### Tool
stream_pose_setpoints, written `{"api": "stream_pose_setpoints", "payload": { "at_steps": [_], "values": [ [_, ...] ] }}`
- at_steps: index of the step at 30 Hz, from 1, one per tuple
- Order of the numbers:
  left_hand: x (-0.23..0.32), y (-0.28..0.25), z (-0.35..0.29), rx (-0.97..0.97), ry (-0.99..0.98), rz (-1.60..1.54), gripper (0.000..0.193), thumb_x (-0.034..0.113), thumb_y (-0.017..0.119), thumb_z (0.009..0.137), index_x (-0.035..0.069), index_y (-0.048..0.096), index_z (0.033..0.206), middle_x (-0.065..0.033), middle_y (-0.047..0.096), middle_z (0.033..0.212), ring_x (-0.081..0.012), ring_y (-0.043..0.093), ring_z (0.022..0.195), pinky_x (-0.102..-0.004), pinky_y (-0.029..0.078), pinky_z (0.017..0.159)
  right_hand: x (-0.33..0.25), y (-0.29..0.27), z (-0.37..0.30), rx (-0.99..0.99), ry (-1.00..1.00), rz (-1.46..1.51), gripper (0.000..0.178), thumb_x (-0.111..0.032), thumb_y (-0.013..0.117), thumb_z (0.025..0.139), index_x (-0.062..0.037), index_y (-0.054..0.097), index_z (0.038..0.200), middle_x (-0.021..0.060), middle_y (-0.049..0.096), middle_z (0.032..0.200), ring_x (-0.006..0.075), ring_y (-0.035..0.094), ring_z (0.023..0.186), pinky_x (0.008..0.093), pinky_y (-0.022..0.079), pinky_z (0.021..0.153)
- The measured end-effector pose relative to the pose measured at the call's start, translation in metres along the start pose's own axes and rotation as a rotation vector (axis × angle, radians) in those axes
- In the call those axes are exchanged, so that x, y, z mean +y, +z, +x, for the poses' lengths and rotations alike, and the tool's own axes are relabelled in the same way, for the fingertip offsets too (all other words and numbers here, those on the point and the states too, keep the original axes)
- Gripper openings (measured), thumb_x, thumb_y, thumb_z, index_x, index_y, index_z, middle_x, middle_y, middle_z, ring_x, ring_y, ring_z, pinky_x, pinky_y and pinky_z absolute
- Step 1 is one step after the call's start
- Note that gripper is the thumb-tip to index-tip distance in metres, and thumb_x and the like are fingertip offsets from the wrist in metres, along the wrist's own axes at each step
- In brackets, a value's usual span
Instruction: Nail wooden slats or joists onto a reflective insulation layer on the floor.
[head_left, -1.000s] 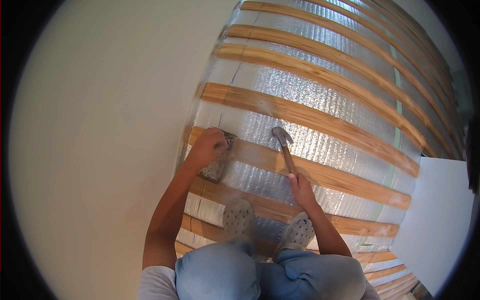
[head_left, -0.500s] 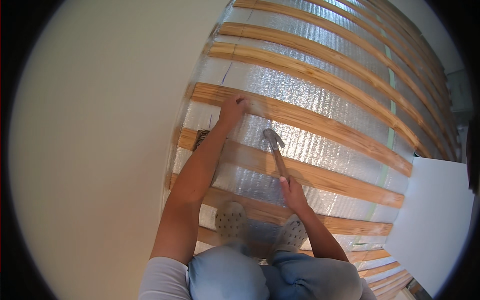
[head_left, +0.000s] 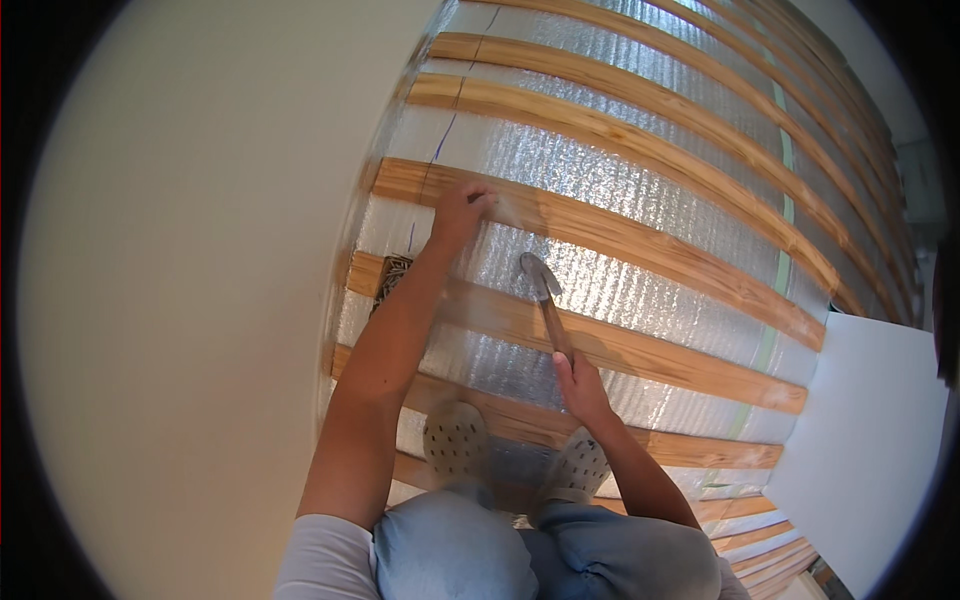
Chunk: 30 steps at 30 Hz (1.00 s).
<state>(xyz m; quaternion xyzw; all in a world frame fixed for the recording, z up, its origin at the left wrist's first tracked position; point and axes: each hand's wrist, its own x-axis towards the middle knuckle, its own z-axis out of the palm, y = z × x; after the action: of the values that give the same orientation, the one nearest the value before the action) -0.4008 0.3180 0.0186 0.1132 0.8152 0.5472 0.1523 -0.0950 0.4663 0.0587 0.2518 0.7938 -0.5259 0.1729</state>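
While the right hand (head_left: 580, 385) grips the hammer (head_left: 548, 308) by its handle near the centre of the head view, the left hand (head_left: 464, 212) is at a wooden slat (head_left: 610, 236) above and left of it, fingers curled narrow; whether they pinch anything, I cannot tell. Thin metal pieces (head_left: 393, 273) lie left of centre, partly behind the left forearm.

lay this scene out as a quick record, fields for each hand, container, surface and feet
left hand: at a wooden slat, fingers pinched; anything held is too small to tell
right hand: grips claw hammer by the handle
container: dark tray of nail-like pieces, partly hidden by left arm
surface: parallel slats over silvery foil sheeting
feet: pale shoes with dark spots
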Motion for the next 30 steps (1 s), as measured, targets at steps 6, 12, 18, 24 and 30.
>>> {"api": "stream_pose_setpoints", "payload": {
  "at_steps": [6,12,18,24,30],
  "values": [
    [0.001,0.008,-0.003,0.005,-0.016,0.025,0.021,0.015,0.07,0.078,0.001,0.071,0.094,-0.0104,0.069,0.085,-0.0176,0.065,0.078,-0.0309,0.049,0.073,-0.042,-0.017,0.006,0.005,-0.02,-0.03,0.046,-0.04,0.044,0.098,0.0048,0.054,0.104,0.0259,0.06,0.081,0.0432,0.06,0.079,0.0473,0.045,0.071],
    [0.008,0.015,-0.011,0.09,-0.033,0.072,0.022,0.015,0.071,0.077,0.001,0.071,0.093,-0.0112,0.068,0.082,-0.0207,0.064,0.077,-0.0323,0.048,0.071,-0.083,-0.023,0.042,0.184,-0.364,-0.039,0.043,-0.037,0.047,0.098,0.0023,0.053,0.083,0.0179,0.056,0.059,0.0313,0.057,0.054,0.0431,0.044,0.055],
    [0.01,0.015,-0.01,0.061,0.03,0.064,0.023,0.016,0.072,0.077,0.0,0.071,0.093,-0.0135,0.067,0.086,-0.0245,0.064,0.081,-0.0346,0.048,0.073,-0.105,-0.034,0.061,0.001,-0.076,0.091,0.036,-0.032,0.05,0.098,-0.0007,0.053,0.082,0.0057,0.05,0.054,0.0146,0.052,0.048,0.0304,0.041,0.047],
    [-0.01,-0.017,-0.003,-0.027,0.125,0.369,0.031,0.013,0.062,0.083,-0.001,0.063,0.11,-0.0195,0.063,0.107,-0.031,0.06,0.098,-0.0403,0.047,0.083,-0.145,-0.069,0.02,0.043,-0.596,0.567,0.046,-0.044,0.054,0.095,0.0008,0.046,0.103,0.006,0.05,0.067,0.0132,0.05,0.054,0.0292,0.046,0.052],
    [-0.052,-0.093,-0.02,0.079,0.13,1.024,0.049,0.008,0.05,0.085,-0.002,0.045,0.133,-0.0281,0.043,0.136,-0.0416,0.041,0.127,-0.0444,0.036,0.105,-0.074,-0.031,0.07,0.104,-0.667,0.428,0.043,-0.044,0.054,0.095,-0.002,0.048,0.088,0.0037,0.048,0.064,0.0128,0.047,0.053,0.0286,0.043,0.051]
  ]
}}
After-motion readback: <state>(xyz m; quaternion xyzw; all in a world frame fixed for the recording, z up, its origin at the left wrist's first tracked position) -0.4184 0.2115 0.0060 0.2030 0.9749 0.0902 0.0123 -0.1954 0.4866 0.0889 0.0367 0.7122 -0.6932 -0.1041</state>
